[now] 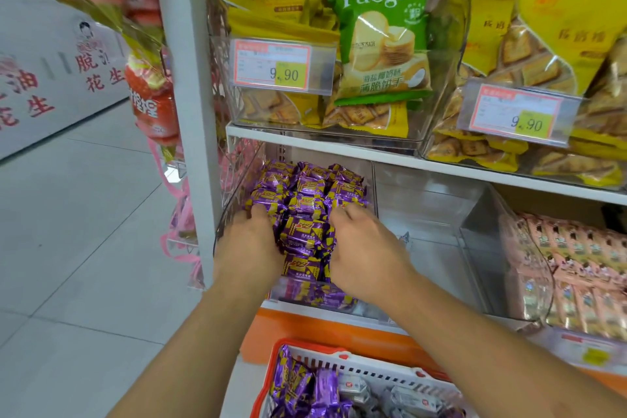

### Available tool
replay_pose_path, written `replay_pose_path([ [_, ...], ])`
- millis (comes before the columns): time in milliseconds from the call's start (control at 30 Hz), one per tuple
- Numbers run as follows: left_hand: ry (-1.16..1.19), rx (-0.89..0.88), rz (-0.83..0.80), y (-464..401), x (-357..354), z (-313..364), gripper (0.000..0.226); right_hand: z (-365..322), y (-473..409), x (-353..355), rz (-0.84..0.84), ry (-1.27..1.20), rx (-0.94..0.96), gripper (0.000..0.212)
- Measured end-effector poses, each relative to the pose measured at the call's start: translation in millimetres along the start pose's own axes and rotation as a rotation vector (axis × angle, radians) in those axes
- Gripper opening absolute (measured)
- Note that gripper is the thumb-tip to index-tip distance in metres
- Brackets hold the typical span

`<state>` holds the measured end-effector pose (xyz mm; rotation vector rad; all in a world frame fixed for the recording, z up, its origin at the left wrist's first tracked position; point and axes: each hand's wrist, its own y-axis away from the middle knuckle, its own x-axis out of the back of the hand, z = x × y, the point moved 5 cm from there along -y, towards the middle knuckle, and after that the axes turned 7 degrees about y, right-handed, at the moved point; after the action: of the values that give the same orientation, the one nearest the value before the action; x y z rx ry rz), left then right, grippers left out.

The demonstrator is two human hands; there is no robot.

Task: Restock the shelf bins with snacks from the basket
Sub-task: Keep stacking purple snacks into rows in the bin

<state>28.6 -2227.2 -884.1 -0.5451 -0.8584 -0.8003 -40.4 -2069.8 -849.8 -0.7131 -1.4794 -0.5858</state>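
We face a white shelf (441, 164) whose post rises at ten o'clock, with grey floor tiles (84, 231) spreading away at nine o'clock. On the upper level, at one o'clock, clear tubs hold yellow cracker bags (559, 27), and a green biscuit bag (383, 37) stands upright against the front of one tub, beside a price tag (273, 64) reading 9.90. At four o'clock a clear bin is stacked with pink packets (576, 268). At the centre, on the lower level, sits the clear bin (234, 190) packed with purple snacks (305, 200) in rows. Our two hands reach into it from six o'clock: the left hand (249, 248) rests on the packs at the bin's left side, its fingers bent down over them, and the right hand (368, 248) presses on the packs at the right side, its fingers curled over their tops. We cannot tell whether either hand actually grips a pack. Between them a column of purple packs shows. At six o'clock, below an orange base strip, the red and white basket (373, 368) holds more purple snacks and some grey packets (407, 400).
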Motion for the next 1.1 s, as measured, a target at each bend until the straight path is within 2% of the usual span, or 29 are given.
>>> replay_pose_path([
  [133,0.184,-0.075,0.110,3.1,17.8,9.9,0.062,-2.3,-1.1,-1.0,0.024,-0.082,-0.006,0.047],
  [300,0.344,-0.201,-0.026,-0.8,39.4,14.3,0.079,-15.8,-15.2,2.6,0.107,-0.382,0.066,0.079],
  [400,0.341,-0.211,-0.102,0.7,42.1,11.7,0.078,-31.8,-27.2,-0.3,0.103,-0.376,0.145,0.074],
  [467,0.324,-0.204,-0.103,0.5,42.0,8.3,0.078,-37.1,-33.3,-3.0,0.106,-0.371,0.111,0.064],
  [600,0.342,-0.121,-0.037,-4.0,44.6,2.1,0.055,-38.8,-40.5,-6.0,0.170,-0.487,0.013,0.059],
  [700,0.405,-0.001,0.052,-5.4,44.5,-3.3,0.042,-37.3,-42.9,-7.2,0.263,-0.474,-0.032,0.034],
  [767,0.459,0.051,0.108,-4.7,40.7,-4.0,0.033,-37.6,-44.5,-9.8,0.228,-0.527,-0.056,0.023],
  [900,0.475,0.099,0.161,-3.9,37.2,0.6,0.016,-43.2,-48.3,-15.5,-0.008,-0.807,-0.111,0.034],
  [1033,0.538,0.171,0.095,-0.1,45.4,1.3,0.017,-43.5,-54.4,-16.5,-0.063,-0.598,-0.059,0.064],
  [1100,0.536,0.183,0.065,3.7,47.7,-0.9,0.018,-45.9,-58.6,-16.5,-0.038,-0.505,-0.007,0.065],
])
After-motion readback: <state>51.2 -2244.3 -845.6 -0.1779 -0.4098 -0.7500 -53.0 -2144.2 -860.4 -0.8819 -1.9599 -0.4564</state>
